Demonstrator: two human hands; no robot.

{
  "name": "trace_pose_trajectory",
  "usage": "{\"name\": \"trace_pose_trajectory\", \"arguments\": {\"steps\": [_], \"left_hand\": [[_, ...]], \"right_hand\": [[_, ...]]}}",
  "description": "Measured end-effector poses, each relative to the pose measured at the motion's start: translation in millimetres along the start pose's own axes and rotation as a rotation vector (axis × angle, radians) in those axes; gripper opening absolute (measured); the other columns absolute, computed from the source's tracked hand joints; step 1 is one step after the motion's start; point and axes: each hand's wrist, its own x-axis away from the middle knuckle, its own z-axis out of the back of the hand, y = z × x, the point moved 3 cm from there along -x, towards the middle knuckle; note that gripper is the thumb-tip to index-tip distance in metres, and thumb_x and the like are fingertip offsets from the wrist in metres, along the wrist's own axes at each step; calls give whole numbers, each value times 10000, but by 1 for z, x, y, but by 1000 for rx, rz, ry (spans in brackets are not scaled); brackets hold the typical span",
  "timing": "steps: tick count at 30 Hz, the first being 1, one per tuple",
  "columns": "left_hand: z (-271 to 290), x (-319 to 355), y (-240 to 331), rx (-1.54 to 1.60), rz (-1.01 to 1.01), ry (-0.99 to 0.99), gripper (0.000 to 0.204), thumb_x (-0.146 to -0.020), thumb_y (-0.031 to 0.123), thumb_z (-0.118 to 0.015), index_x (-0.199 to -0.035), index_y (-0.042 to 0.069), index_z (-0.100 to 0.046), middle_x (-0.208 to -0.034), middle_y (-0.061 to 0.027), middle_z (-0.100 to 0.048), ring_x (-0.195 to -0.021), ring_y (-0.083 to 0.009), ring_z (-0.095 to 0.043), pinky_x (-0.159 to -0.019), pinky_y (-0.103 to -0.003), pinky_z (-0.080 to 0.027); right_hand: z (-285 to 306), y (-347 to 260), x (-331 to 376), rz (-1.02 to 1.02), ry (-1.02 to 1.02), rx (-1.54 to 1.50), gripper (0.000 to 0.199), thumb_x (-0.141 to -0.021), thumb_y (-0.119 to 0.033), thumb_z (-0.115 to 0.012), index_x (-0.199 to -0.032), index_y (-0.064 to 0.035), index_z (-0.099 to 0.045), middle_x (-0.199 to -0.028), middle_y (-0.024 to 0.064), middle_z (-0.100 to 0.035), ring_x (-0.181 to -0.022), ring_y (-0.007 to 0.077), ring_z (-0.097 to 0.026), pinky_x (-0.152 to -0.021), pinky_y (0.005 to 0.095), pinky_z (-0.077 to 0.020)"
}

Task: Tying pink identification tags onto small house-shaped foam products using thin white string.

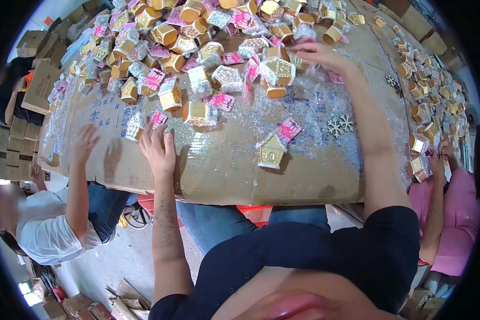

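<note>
My left hand (157, 151) rests low on the cardboard-covered table, fingers stretched, fingertips at a pink tag (159, 119) beside a small glittery house ornament (136, 126). Whether it pinches the tag is hard to see, but its fingers look spread. Farther off, my right hand (321, 55) reaches over the pile's near right edge, fingers extended leftward and slightly blurred. Close by its fingertips is a gold-and-white house ornament (278, 72). In front of me, by itself, lies a gold house ornament (272, 153) with a pink tag (288, 129).
A large heap of house ornaments (162, 33) covers the table's far side. Loose glitter and two silver snowflakes (341, 126) lie on the cardboard (218, 178). A co-worker's hand (84, 143) is at the left; another person's hands (441, 156) handle ornaments at the right.
</note>
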Motion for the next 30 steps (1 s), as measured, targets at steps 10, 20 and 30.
{"name": "trace_pose_trajectory", "arguments": {"steps": [10, 20, 30], "left_hand": [[0, -1, -1, -4, 75, -2, 237, -958, 272, -593, -1070, 96, -706, -1334, -156, -545, -1247, -380, -444, -1096, -514, -312], [1, -2, 4, 12, 28, 18, 223, -946, 262, -602, -1083, 105, -685, -1310, -139, -563, -1191, -367, -482, -1049, -509, -348], [3, -2, 6, 55, 90, -12, 191, -921, 228, -623, -1022, 95, -715, -1256, -123, -592, -1168, -354, -501, -1043, -477, -367]], "right_hand": [[29, 83, -81, -292, 638, 414, 740, -794, -697, -679, -1289, -147, -674, -1187, 154, -676, -1192, 231, -571, -1031, 428, -397], [-36, -14, -69, 208, 312, 546, 392, -852, -454, -721, -1023, -107, -780, -1185, 62, -669, -1206, 280, -528, -1041, 436, -376], [-47, -126, -97, 334, 193, -331, 272, -989, -263, -634, -1047, -21, -746, -899, 42, -730, -820, 93, -656, -782, 274, -526]]}}
